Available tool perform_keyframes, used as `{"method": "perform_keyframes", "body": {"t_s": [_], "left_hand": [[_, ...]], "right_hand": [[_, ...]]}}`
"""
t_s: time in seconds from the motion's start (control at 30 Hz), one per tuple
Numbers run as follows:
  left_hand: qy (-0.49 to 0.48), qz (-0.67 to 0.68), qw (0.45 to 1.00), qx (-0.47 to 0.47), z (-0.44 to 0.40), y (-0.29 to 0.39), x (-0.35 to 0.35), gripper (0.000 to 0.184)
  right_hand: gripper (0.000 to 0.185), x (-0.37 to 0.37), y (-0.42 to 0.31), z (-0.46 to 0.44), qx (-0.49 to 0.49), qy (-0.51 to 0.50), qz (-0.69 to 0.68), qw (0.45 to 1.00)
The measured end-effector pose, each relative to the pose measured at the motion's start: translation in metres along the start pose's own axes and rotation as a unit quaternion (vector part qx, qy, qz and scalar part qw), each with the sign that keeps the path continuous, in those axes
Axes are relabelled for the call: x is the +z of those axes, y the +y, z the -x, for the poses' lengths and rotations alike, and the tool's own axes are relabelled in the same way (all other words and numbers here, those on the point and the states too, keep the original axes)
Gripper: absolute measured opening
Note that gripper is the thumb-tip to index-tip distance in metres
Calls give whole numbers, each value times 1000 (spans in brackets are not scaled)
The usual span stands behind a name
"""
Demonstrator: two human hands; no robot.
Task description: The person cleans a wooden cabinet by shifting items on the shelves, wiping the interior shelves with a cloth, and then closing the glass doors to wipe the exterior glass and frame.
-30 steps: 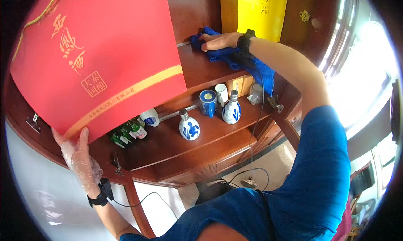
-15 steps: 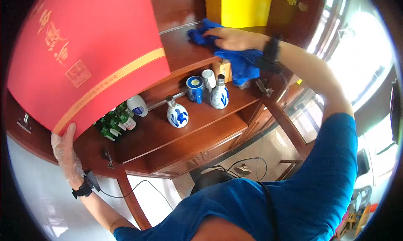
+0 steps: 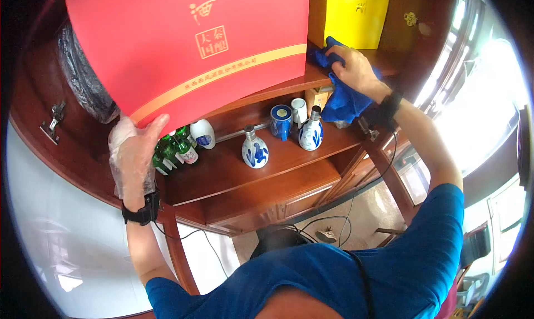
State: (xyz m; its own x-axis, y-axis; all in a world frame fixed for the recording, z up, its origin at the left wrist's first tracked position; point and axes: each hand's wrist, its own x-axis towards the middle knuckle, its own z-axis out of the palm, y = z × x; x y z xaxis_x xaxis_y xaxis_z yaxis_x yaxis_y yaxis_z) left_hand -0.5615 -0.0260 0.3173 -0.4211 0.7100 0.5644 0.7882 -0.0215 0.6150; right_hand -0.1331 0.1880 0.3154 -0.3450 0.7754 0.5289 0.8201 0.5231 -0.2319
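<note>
1. The left hand point(image 3: 133, 152), in a clear plastic glove, grips the lower corner of a red gift bag point(image 3: 189, 46), thumb across its front; the bag's inside is out of sight.
2. The right hand point(image 3: 356, 70) is curled over a blue cloth point(image 3: 346, 102) draped across the edge of the upper shelf point(image 3: 313, 77), just beside a yellow box point(image 3: 359, 16) whose contents are hidden.
3. On the lower shelf point(image 3: 222, 171), two blue-and-white bottles point(image 3: 255, 152) stand upright and capped, contents not visible.
4. Behind these are a blue mug point(image 3: 281, 121) and white cup point(image 3: 298, 110); further left, green bottles point(image 3: 186, 150) and a white bottle point(image 3: 202, 134).
</note>
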Motion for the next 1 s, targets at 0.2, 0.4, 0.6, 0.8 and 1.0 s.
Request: {"method": "perform_keyframes", "body": {"t_s": [0.2, 0.4, 0.6, 0.8, 1.0], "left_hand": [[-124, -266, 950, -109, -32, 13, 50, 87], [-69, -157, 983, 67, -69, 15, 87, 67], [-64, -181, 974, 118, -87, 24, 92, 51], [-12, -157, 961, 226, -102, 21, 101, 55], [-113, -155, 957, 217, -137, 2, 108, 63]], "right_hand": [[34, 3, 14, 15, -104, 70, 17, 992], [34, 1, 8, 10, -61, 39, 91, 993], [20, 2, -2, -10, -60, -6, 240, 969], [27, 7, 3, -33, -28, -43, 199, 979], [39, 29, 44, -35, -28, 8, 80, 996]]}}
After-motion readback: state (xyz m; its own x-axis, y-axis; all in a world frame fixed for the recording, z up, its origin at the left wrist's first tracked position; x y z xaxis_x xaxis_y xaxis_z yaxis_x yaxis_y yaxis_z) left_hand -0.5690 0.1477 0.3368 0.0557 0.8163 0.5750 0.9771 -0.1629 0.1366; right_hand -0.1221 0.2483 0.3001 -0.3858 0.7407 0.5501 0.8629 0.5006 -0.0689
